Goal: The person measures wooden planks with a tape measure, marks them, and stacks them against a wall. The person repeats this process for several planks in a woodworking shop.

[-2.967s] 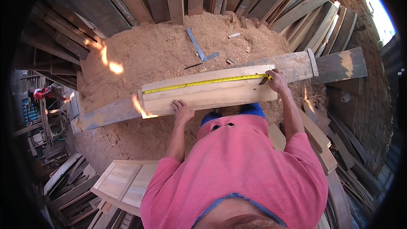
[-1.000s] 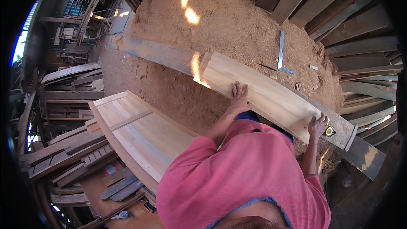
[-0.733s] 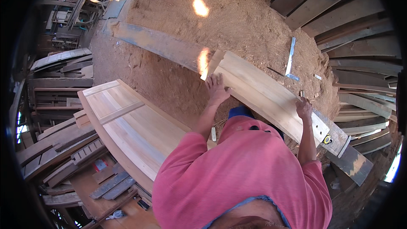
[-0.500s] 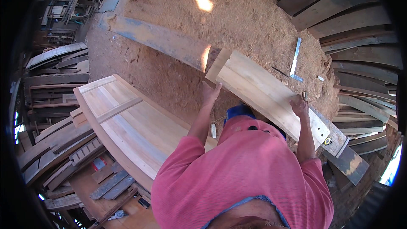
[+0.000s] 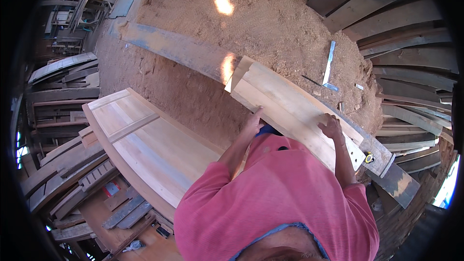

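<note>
- In the head view, the pale wooden board (image 5: 295, 116) lay lengthwise over the right part of the weathered plank (image 5: 169, 43), overhanging the plank's near edge; dark holes marked the board's right end.
- Another pale board (image 5: 285, 80) showed along its far edge, partly covered.
- The left hand (image 5: 253, 122) was at the board's near edge, one digit extended over the wood; whether it pinched that edge could not be told, the other fingers being unclear.
- The right hand (image 5: 332, 129) rested on the board with its fingers spread, nearer the right end than the left.
- The yellow-and-black tape measure (image 5: 369, 157) sat on the plank toward its right end, just beside the board.
- Beyond the plank's far edge, a metal square (image 5: 329, 67) and a thin dark stick (image 5: 311, 79) lay on sawdust (image 5: 275, 24).
- A large panelled wooden piece (image 5: 145, 137) stretched along the person's left.
</note>
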`<state>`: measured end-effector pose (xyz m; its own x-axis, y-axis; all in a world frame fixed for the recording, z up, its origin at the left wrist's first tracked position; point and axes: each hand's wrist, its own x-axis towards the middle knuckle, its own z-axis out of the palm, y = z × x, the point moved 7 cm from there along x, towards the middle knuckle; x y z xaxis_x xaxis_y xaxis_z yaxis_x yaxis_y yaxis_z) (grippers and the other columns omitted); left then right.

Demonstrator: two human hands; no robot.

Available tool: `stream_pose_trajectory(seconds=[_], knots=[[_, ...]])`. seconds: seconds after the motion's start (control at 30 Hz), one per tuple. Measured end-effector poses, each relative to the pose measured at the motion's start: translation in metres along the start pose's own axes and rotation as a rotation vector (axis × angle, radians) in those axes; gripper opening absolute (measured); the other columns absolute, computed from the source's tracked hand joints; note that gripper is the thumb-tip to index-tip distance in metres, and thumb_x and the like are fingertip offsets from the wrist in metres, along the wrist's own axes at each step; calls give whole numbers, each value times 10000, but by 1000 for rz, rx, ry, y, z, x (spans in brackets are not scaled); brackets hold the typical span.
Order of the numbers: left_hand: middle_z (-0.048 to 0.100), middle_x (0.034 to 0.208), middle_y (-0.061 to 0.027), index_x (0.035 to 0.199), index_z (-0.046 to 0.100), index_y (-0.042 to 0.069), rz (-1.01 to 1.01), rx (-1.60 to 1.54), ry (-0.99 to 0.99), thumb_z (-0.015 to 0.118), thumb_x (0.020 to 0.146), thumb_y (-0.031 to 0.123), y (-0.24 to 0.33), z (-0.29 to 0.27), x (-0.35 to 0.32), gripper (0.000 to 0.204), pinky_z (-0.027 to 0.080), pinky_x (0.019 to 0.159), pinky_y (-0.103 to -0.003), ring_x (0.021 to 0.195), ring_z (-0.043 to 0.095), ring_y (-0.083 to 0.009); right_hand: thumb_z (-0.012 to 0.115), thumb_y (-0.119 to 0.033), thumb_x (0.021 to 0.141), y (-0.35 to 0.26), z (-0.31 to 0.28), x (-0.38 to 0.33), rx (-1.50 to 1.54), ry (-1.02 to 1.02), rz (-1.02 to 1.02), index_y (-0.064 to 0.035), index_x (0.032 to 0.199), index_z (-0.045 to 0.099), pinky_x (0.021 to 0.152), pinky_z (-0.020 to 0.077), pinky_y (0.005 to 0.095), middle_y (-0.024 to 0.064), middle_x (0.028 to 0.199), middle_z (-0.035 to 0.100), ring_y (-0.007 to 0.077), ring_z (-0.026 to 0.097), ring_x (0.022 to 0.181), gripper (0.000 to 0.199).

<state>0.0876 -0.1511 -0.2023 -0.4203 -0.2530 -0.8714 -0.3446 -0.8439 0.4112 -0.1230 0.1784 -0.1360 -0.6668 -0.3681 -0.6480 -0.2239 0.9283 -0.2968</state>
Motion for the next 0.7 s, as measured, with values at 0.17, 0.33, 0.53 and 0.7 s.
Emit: stream_pose_trajectory(seconds=[0.17,0.33,0.53,0.7], knots=[[689,1056,-90,1293,559,106,-40,128,-46,804,880,385,31,37,-52,555,608,792,-434,873,716,-236,718,-557,868,-44,-33,-22,38,-20,-108,-80,1557,418,1220,299,497,245,1543,464,455,412,1434,891],[681,1043,-100,1299,533,90,77,181,-183,800,897,363,75,110,-59,554,603,778,-392,865,710,-221,760,-461,858,-123,-81,-96,-53,135,-381,-108,1497,482,1094,476,480,259,1390,603,394,564,1327,781],[644,1192,-133,1468,376,-41,295,417,-381,768,947,259,88,158,-48,718,570,888,-365,1043,680,-213,816,-329,778,-94,-128,-35,6,110,-49,-48,1268,565,927,508,512,240,1145,698,415,653,1108,618],[549,1344,-253,1513,333,-53,552,1006,-215,812,875,330,91,145,-8,885,484,1055,-417,1256,588,-316,821,-372,784,-74,-160,6,-60,204,-84,-36,1273,595,1043,473,501,203,1250,688,383,630,1211,635]])
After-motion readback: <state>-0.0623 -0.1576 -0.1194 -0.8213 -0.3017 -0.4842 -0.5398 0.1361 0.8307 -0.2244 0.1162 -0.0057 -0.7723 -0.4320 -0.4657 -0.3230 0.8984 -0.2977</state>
